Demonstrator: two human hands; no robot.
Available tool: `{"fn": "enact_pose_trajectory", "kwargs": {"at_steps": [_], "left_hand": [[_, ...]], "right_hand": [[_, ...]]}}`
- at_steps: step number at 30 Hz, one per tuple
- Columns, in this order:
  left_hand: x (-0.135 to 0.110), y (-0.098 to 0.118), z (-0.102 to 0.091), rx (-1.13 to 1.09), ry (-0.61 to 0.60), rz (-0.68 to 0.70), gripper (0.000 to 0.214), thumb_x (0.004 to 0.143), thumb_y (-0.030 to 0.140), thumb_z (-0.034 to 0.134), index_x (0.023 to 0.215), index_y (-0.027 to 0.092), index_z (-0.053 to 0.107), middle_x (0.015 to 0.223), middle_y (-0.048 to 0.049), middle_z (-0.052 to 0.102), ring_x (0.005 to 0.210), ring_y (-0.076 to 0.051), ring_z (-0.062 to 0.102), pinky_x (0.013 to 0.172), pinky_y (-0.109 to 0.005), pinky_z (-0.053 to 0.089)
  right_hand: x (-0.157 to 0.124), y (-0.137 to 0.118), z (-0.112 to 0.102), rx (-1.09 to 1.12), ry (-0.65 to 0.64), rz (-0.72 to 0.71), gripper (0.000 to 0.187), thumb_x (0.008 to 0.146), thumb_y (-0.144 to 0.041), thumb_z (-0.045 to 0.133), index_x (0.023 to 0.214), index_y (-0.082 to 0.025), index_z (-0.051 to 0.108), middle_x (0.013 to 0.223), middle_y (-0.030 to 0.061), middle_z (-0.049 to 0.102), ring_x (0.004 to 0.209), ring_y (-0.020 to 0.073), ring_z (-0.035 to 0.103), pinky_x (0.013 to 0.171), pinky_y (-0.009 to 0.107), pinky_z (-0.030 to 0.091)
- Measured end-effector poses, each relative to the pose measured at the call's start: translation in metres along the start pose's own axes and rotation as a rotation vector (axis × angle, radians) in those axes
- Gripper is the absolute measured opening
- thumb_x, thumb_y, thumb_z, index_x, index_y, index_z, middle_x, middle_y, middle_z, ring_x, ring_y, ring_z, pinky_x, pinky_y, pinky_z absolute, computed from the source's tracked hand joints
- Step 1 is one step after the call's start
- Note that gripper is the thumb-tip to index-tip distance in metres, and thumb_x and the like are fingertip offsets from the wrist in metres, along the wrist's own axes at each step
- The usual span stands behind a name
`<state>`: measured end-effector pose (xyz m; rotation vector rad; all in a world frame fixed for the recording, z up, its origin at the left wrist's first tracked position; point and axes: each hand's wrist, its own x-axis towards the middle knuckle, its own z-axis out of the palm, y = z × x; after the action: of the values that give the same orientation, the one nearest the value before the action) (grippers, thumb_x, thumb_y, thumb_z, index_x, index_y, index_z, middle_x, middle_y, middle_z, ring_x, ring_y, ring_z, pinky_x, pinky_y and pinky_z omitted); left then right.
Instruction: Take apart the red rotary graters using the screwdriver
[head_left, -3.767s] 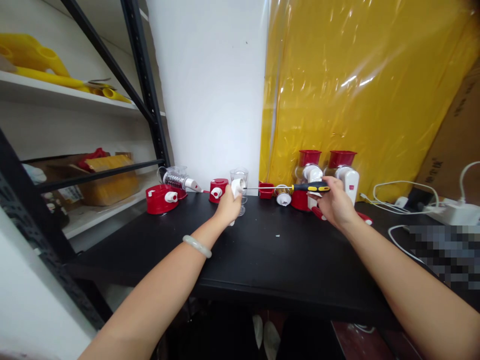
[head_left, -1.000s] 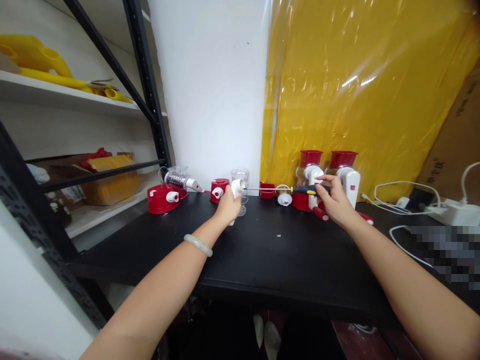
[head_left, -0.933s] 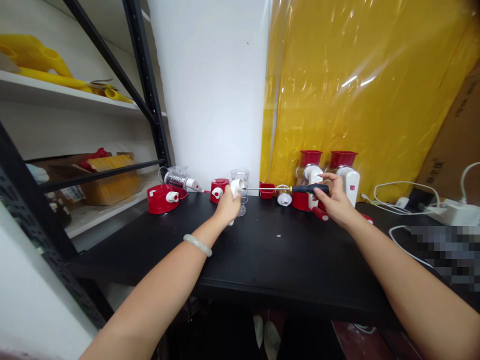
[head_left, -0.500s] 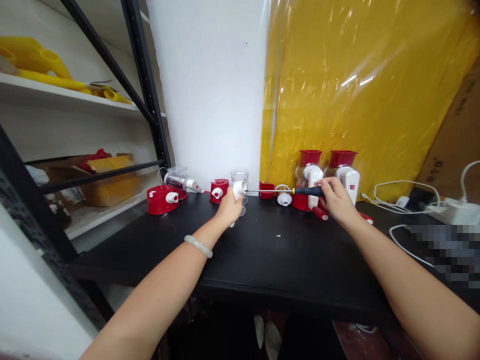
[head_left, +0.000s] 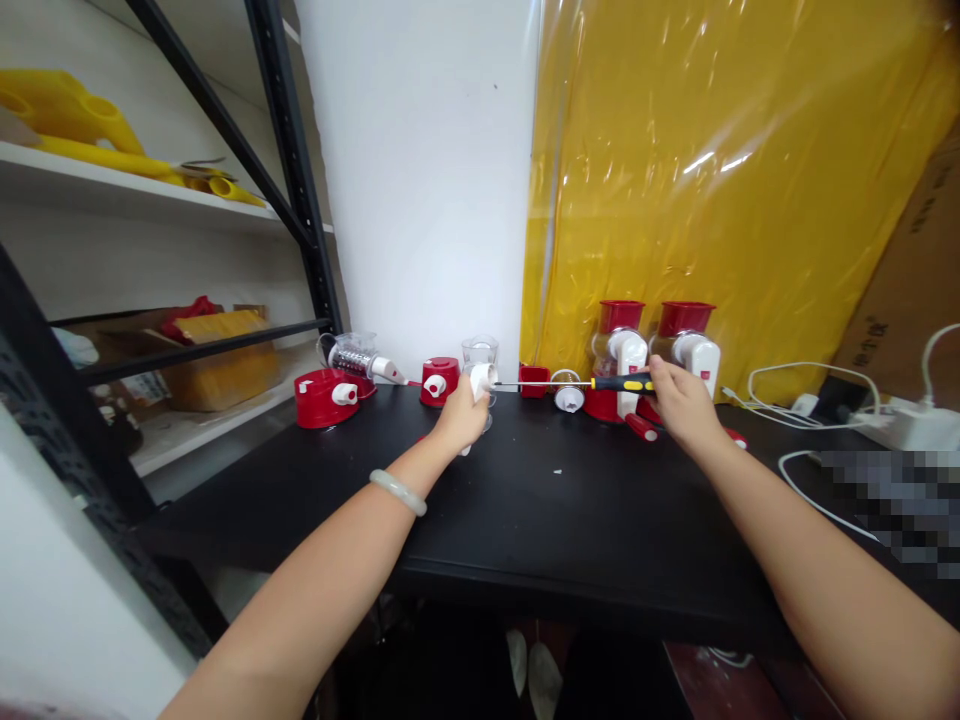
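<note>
My left hand (head_left: 460, 416) is closed around a white plastic part (head_left: 484, 378), a short round socket facing right; the rest of it is mostly hidden by the fingers. My right hand (head_left: 681, 400) grips the end of a black and yellow screwdriver (head_left: 619, 384). Its long shaft lies level, and the tip meets the opening of the white part. Behind my left hand stands a clear plastic cup-like piece (head_left: 480, 349). Close behind the screwdriver are a red square piece (head_left: 535, 381) and a white wheel-like part (head_left: 569, 398).
Two red and white hand-crank graters (head_left: 621, 317) stand behind my right hand. Red bases (head_left: 322, 402) and a drum with a white handle (head_left: 386, 370) sit at the left back. White cables (head_left: 814, 370) lie right on the black table (head_left: 525, 530). A metal shelf rack (head_left: 289, 150) borders the left.
The screwdriver handle has turned, with more yellow showing now, and has shifted slightly right. My left hand and the white part have barely moved.
</note>
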<state>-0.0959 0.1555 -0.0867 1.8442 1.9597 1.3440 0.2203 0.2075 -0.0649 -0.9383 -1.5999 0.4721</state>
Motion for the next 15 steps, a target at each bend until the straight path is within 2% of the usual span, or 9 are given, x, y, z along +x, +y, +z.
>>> {"fn": "enact_pose_trajectory", "kwargs": {"at_steps": [2,5,7,10,13,15], "left_hand": [[0.0,0.0,-0.001,-0.002,0.006,-0.005,0.024,0.089,0.027,0.049,0.111,0.018,0.046,0.092,-0.0084,0.066,0.081,-0.021,0.065,0.076,-0.033,0.05],[0.002,-0.001,-0.003,-0.016,0.033,-0.038,0.025,0.088,0.027,0.049,0.111,0.019,0.045,0.089,-0.0069,0.066,0.08,-0.02,0.065,0.076,-0.033,0.05],[0.003,-0.001,-0.003,-0.027,0.049,-0.051,0.025,0.088,0.027,0.05,0.111,0.019,0.046,0.088,-0.0066,0.066,0.08,-0.021,0.065,0.077,-0.033,0.05],[0.002,-0.001,-0.002,-0.041,0.053,-0.034,0.025,0.087,0.026,0.05,0.111,0.018,0.046,0.089,-0.0072,0.067,0.081,-0.021,0.065,0.078,-0.034,0.05],[0.001,-0.001,0.0,-0.045,0.045,-0.005,0.024,0.088,0.026,0.05,0.11,0.018,0.047,0.091,-0.0079,0.067,0.083,-0.021,0.066,0.079,-0.034,0.05],[0.0,-0.001,0.002,-0.04,0.037,-0.001,0.024,0.088,0.026,0.049,0.111,0.018,0.047,0.092,-0.0084,0.067,0.084,-0.021,0.066,0.079,-0.034,0.05]], "right_hand": [[0.002,0.002,-0.002,-0.001,-0.012,-0.065,0.044,0.086,-0.062,0.049,0.088,-0.021,0.063,0.064,0.001,0.053,0.055,0.0154,0.049,0.05,0.028,0.042],[0.004,0.005,0.0,0.187,-0.036,-0.137,0.033,0.08,-0.049,0.064,0.105,-0.027,0.059,0.093,0.0015,0.059,0.074,0.0159,0.056,0.066,0.03,0.05],[0.004,0.005,0.005,0.387,-0.056,-0.088,0.038,0.073,-0.04,0.072,0.107,-0.031,0.056,0.098,-0.0003,0.058,0.08,0.0154,0.057,0.072,0.031,0.052],[0.002,0.002,0.011,0.663,-0.096,0.05,0.043,0.065,-0.031,0.078,0.101,-0.033,0.055,0.094,-0.0028,0.059,0.085,0.015,0.06,0.075,0.032,0.052],[0.003,0.0,0.012,0.721,-0.079,0.136,0.03,0.071,-0.047,0.071,0.091,-0.028,0.058,0.086,0.0001,0.062,0.082,0.0178,0.063,0.072,0.035,0.052],[0.004,0.002,0.009,0.556,-0.048,0.1,0.041,0.08,-0.064,0.054,0.083,-0.024,0.059,0.073,0.0031,0.061,0.07,0.0199,0.062,0.062,0.035,0.052]]}}
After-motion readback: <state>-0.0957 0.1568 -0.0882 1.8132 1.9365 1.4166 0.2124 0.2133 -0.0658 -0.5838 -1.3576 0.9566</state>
